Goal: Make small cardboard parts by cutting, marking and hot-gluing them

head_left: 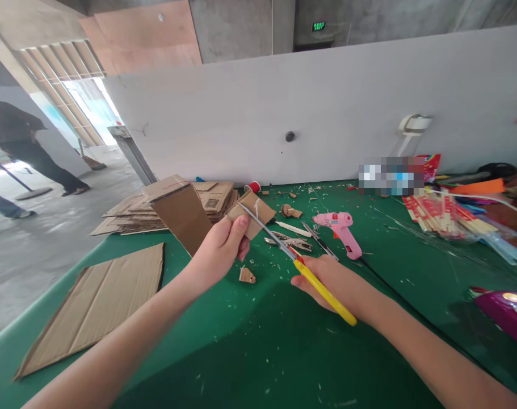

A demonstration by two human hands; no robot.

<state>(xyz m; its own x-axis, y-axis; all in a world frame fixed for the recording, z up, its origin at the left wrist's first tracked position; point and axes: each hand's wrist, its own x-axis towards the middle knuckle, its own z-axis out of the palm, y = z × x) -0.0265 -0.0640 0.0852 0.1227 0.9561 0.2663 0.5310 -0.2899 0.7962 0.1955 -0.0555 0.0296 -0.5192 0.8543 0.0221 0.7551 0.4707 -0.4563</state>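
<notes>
My left hand pinches a small piece of cardboard between thumb and fingers. Yellow-handled scissors are gripped in my right hand. Their metal blades point up and left and lie across the cardboard piece; whether they have cut into it I cannot tell. Just below my left hand, a cardboard scrap rests on the green tabletop. Beyond the scissors lie metal pliers and a white-handled tool.
A pink glue gun with a black cord lies to the right. Stacked cardboard and a flat sheet are on the left. Wrapped sticks and a purple device sit far right. A person walks at far left.
</notes>
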